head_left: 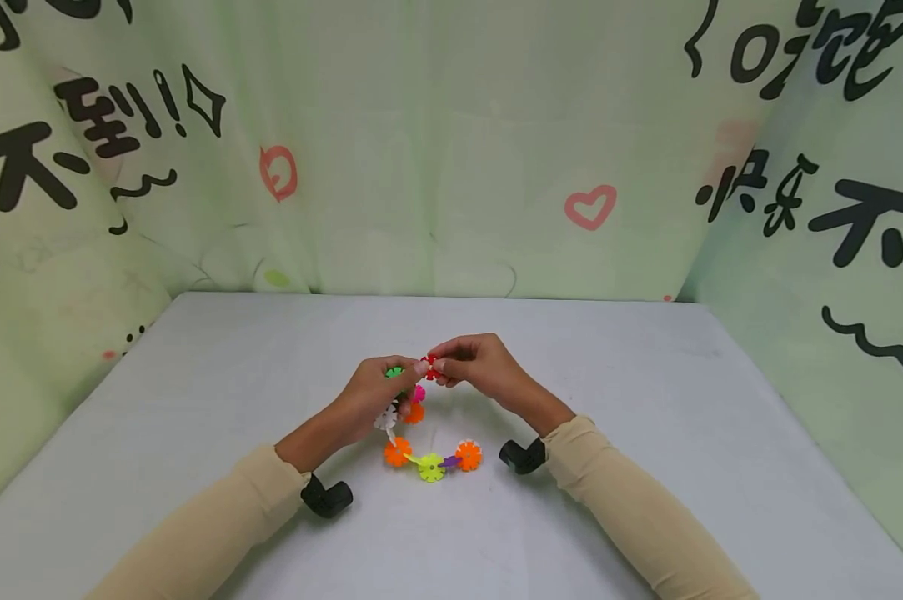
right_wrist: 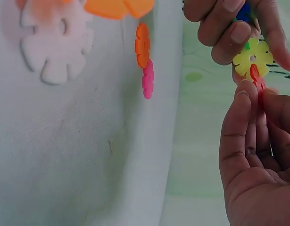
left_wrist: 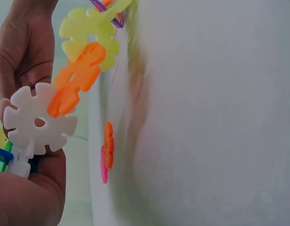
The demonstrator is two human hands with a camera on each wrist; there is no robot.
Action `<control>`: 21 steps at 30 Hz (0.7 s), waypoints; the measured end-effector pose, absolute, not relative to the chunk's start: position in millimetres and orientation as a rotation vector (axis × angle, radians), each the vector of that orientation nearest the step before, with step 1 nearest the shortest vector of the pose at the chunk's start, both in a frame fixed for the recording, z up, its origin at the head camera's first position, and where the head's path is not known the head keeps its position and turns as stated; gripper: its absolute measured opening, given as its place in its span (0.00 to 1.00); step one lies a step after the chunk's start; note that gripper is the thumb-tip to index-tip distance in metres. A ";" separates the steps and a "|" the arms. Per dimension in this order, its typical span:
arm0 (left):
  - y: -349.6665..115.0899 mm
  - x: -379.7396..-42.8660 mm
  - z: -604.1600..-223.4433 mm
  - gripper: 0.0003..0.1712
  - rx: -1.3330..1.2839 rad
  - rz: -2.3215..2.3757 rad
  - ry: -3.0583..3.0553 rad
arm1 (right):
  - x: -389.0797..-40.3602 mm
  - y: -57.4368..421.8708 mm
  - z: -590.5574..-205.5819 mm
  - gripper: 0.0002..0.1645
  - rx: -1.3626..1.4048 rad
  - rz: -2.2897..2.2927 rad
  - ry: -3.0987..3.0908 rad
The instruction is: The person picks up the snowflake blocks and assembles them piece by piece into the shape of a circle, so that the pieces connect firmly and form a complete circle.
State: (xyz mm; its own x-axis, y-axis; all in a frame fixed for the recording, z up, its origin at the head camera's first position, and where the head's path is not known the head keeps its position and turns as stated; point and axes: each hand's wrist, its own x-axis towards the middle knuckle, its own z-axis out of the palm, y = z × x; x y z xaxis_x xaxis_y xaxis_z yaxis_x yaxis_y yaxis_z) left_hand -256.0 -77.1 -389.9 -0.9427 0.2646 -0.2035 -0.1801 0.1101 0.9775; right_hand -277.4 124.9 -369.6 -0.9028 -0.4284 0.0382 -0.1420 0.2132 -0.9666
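My left hand (head_left: 364,400) grips one end of a chain of slotted, flower-shaped plastic discs. Between the right hand's (head_left: 484,367) thumb and fingers is pinched a red disc (head_left: 431,367). In the right wrist view, that red disc meets a yellow disc (right_wrist: 265,59) at the left hand; whether their slots are locked together is unclear. From the left hand the chain runs through a white disc (left_wrist: 27,125), an orange disc (left_wrist: 74,82) and a lime-yellow disc (left_wrist: 74,33), curving down to another orange disc (head_left: 469,456). A green disc (head_left: 394,372) shows near the left fingers, partly hidden.
On the white table (head_left: 609,517), beneath the hands, lie an orange disc (right_wrist: 142,44) and a pink disc (right_wrist: 148,80), close together. Black wrist cameras hang under both sleeves. A green printed curtain (head_left: 436,167) encloses the back and sides.
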 end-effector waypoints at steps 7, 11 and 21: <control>-77.6 -252.9 -391.3 0.18 0.053 1.877 2.076 | -281.3 125.7 -374.7 0.12 -0.530 -1.665 2.267; -78.7 -252.7 -391.8 0.16 0.006 1.910 2.055 | -282.0 127.2 -378.1 0.15 -0.507 -1.603 2.314; -90.8 -256.2 -388.9 0.20 -0.105 1.942 2.079 | -287.0 123.1 -386.1 0.12 -0.595 -1.287 2.434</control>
